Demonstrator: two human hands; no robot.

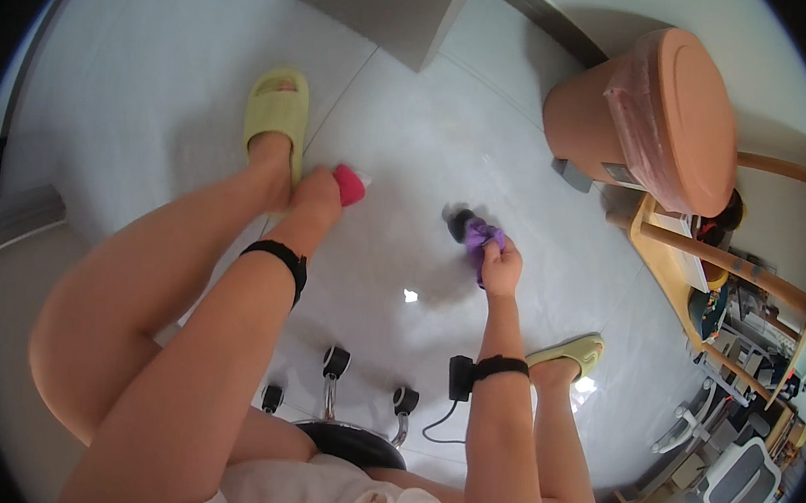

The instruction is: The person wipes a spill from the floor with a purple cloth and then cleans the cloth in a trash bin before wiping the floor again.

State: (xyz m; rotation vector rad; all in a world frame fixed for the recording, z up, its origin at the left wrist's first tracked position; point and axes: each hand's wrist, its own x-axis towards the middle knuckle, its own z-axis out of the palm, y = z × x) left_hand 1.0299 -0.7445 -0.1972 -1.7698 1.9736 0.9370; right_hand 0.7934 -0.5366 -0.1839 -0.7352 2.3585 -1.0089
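Note:
My left hand (318, 190) is low over the floor, beside the slipper on my left foot. A bright pink item (350, 186) with a whitish tip sticks out past its fingers; it looks soft, but its kind is unclear. My right hand (502, 269) grips a crumpled purple cloth (482, 237) between thumb and fingers. Against the cloth's far end is a small dark object (459, 225). Whether it is joined to the cloth or only touching it, I cannot tell. Both forearms wear black straps, the right one with a small black box (461, 379) and a cable.
I sit on a black stool (350, 445) with chrome legs and casters. Yellow-green slippers (277, 107) are on my feet. A lidded orange bin (601, 118) with a pink liner stands at the upper right, beside a wooden rack (667, 274). A grey panel (396, 6) juts in above.

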